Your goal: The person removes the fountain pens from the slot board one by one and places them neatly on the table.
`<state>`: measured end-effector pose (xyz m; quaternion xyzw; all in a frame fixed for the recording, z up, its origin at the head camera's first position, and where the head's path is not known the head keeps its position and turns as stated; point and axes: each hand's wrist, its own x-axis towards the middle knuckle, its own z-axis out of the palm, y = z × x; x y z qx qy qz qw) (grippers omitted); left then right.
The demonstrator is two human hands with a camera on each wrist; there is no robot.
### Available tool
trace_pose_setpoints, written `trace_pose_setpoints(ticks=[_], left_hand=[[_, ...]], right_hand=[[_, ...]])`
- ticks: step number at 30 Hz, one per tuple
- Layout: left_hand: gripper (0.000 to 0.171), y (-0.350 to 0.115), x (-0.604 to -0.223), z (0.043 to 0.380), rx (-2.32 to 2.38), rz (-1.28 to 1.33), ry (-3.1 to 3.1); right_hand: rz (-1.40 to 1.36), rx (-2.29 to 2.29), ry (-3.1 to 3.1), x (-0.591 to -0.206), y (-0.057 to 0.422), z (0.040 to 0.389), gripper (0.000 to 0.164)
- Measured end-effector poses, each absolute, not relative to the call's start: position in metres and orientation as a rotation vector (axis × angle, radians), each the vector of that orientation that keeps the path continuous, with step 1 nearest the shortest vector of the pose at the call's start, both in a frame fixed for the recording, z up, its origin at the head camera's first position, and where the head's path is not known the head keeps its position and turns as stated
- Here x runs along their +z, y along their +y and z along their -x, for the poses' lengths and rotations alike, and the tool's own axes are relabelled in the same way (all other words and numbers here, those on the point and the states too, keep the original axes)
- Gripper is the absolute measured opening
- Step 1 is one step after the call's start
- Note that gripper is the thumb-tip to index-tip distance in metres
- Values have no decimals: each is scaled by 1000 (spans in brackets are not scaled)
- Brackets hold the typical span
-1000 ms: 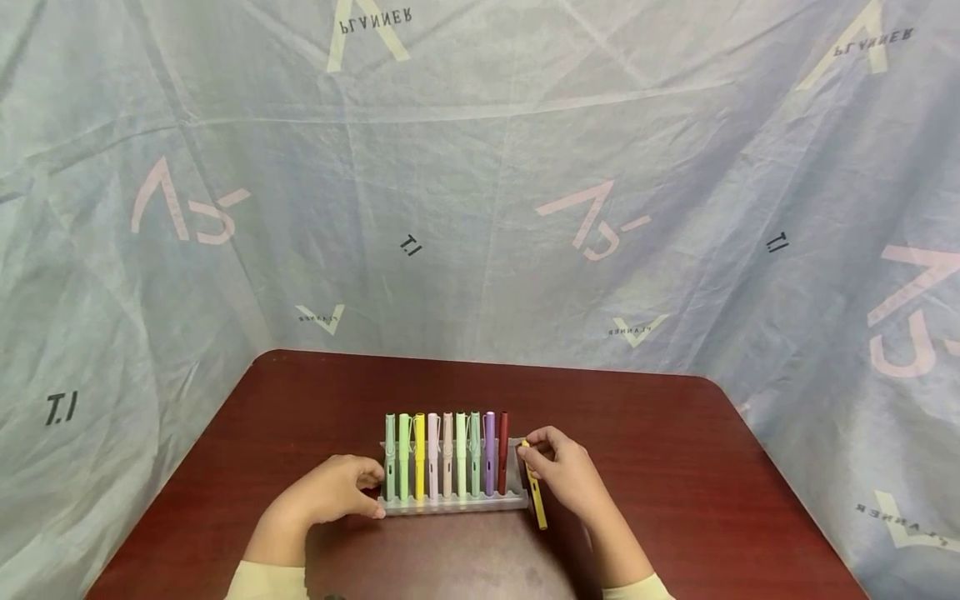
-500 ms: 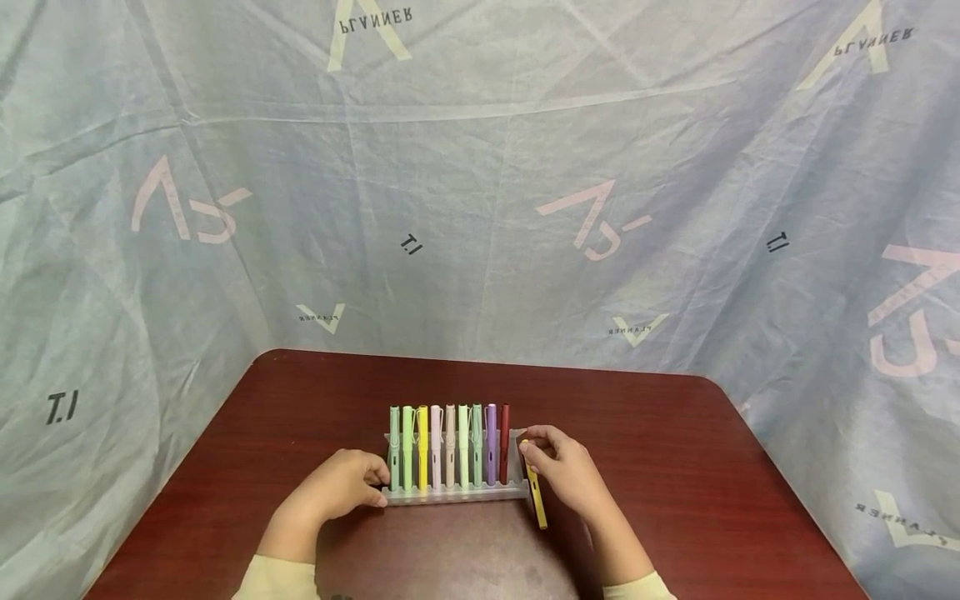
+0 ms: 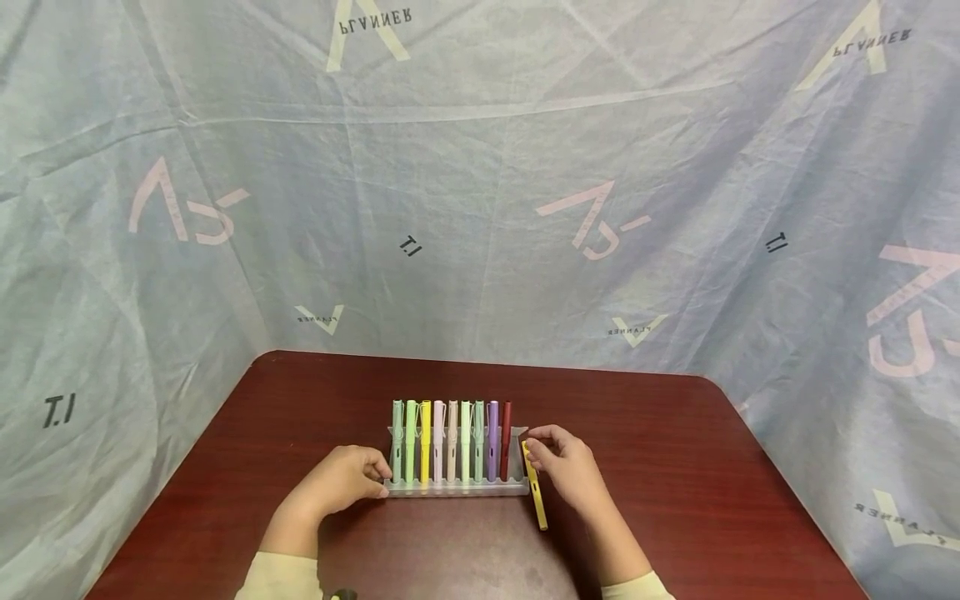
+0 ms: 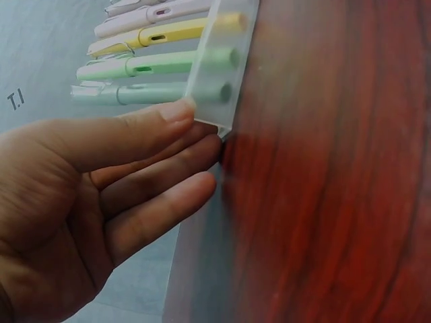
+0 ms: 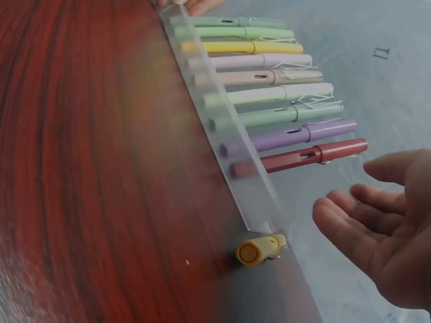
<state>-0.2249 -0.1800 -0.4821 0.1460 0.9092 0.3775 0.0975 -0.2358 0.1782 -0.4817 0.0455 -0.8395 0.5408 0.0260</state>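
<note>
A clear plastic pen rack (image 3: 457, 490) stands on the table, bearing a row of pens with their caps up. Its left end is pinched by my left hand (image 3: 348, 482); in the left wrist view the thumb (image 4: 178, 111) lies on the front lip, with fingers behind. Outermost on that side is a dusty green pen (image 4: 151, 94); a dark red pen (image 3: 506, 442) is last on the right. Beside the right end lies a yellow pen (image 3: 536, 492), apart from the row. My right hand (image 3: 567, 468) is by its upper end, fingers loosely bent around nothing in the right wrist view.
Between the end pens stand a purple pen (image 3: 492, 442), another yellow pen (image 3: 426, 442) and several pale ones. The dark red wooden table (image 3: 660, 467) extends to both sides. Behind it hangs a grey printed cloth (image 3: 480, 275). A small dark object (image 3: 345, 594) shows at the bottom edge.
The rack with its pens has slid away from the person and slightly right, my left hand moving along with it. The loose yellow pen and my right hand have stayed almost in place.
</note>
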Motion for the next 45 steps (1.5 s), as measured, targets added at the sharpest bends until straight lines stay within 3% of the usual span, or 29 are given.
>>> trace_pose_setpoints(ticks=[8, 19, 28, 36, 45], left_hand=[[15, -177, -480, 225, 1125, -432, 2697], [17, -173, -476, 225, 1139, -423, 2684], [17, -173, -474, 223, 1141, -443, 2701], [18, -173, -476, 221, 1105, -403, 2711], [18, -169, -475, 221, 1098, -363, 2735]], right_hand=[[-247, 1531, -2758, -486, 161, 241, 29], [-224, 1485, -2675, -485, 153, 240, 19], [-130, 1668, -2430, -471, 181, 233, 15], [18, 1623, -2679, -481, 215, 238, 16], [13, 1489, -2991, -495, 218, 237, 19]])
